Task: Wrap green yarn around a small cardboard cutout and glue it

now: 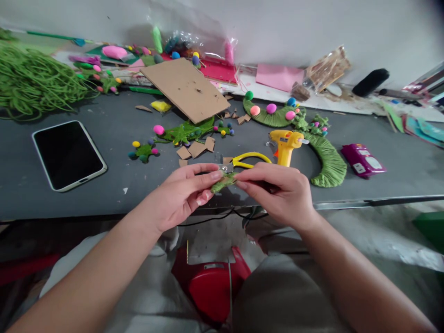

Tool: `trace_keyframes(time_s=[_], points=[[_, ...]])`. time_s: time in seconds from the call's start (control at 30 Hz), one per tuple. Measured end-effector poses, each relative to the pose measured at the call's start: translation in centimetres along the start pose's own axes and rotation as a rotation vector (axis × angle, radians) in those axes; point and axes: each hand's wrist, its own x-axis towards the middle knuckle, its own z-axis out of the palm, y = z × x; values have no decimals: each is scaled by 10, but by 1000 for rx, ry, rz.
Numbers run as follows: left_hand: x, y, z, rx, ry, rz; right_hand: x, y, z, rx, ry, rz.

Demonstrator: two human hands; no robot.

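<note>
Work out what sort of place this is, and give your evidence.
Probably a craft workspace: a yellow glue gun stands on the grey table, with cut cardboard scraps beside yellow-handled scissors and a heap of green yarn at the far left.

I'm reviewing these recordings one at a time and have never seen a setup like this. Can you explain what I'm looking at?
There is no robot here: these are a person's two bare hands. The single picture comes from a camera worn on the person's head, looking forward and down.

The left hand and right hand hold a small green piece between their fingers, near the front edge of a grey table.

On the table, at the left, are a pile of green yarn and a phone. Toward the middle are a brown cardboard sheet and a yellow-handled tool. Further right are a yellow glue gun, a curved green-wrapped piece and a purple packet.
</note>
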Motion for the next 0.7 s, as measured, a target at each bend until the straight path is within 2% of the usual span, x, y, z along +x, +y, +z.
trace_keyframes(time_s=[0.13,0.3,0.47,0.7], points=[[-2,0,1,61,57,76,0,-1,0,-99,8,-54],[-10,-2,2,224,17,204,1,-4,2,-133,17,-9],[-13,-6,0,386,30,336,2,-5,5,-132,24,22],[-16,-9,2,683,127,618,4,-7,7,-110,14,26]])
